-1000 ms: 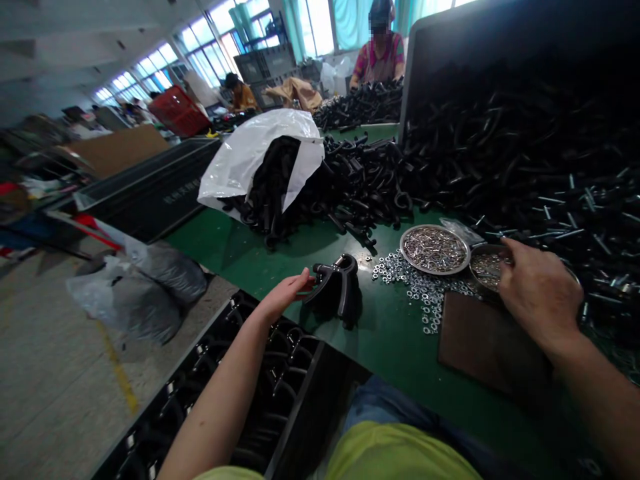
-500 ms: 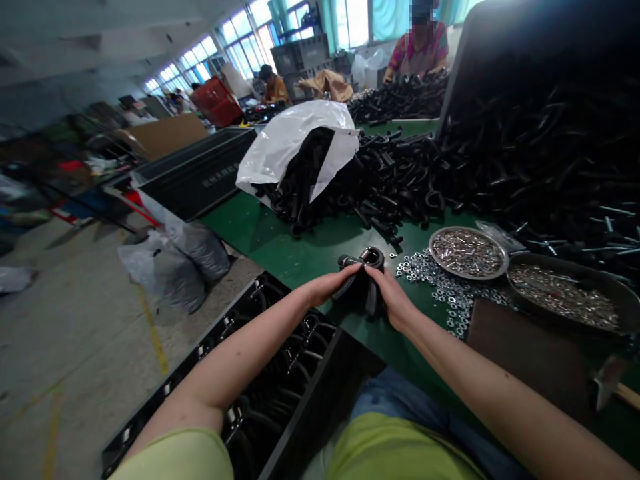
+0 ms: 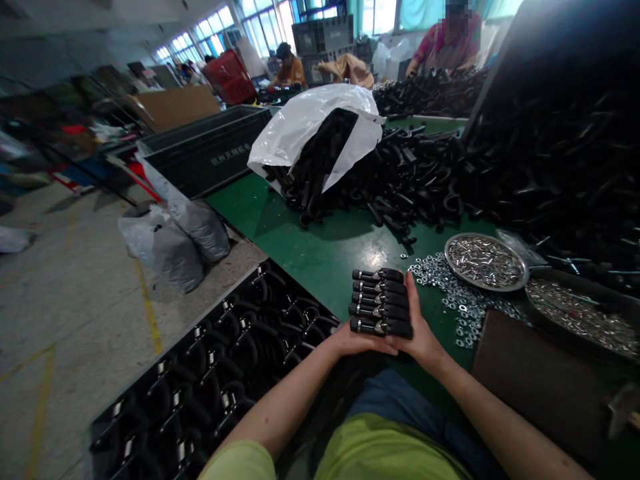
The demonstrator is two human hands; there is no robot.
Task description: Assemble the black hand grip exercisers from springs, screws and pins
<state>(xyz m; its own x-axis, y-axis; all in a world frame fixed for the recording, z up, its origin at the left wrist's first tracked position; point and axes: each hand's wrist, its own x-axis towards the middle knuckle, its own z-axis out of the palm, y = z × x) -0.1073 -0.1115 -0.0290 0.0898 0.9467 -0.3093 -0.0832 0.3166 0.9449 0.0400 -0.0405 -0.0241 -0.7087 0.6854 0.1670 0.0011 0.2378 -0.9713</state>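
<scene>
A row of several matching black clamp-like parts [image 3: 381,304], each with a small silver metal piece at its middle, is held between my two hands just above the green tabletop. My left hand [image 3: 359,341] is closed under the near side of the row. Against the right end and underneath, my right hand [image 3: 416,330] grips the same row, its thumb along the side. Similar black parts [image 3: 213,363] stand in rows in a dark box at my left, below the table edge.
Loose nuts [image 3: 453,293] lie right of my hands, beside a round metal dish [image 3: 523,280] and a dark tray [image 3: 535,283] of small metal pieces. A white bag [image 3: 320,100] spills black parts across the green table [image 3: 280,230]. A brown board [image 3: 525,380] lies nearer. People sit beyond.
Both hands have come closer to my body with the black parts and turned them, so the row now shows side by side. The view has swung slightly left, showing more of the box.
</scene>
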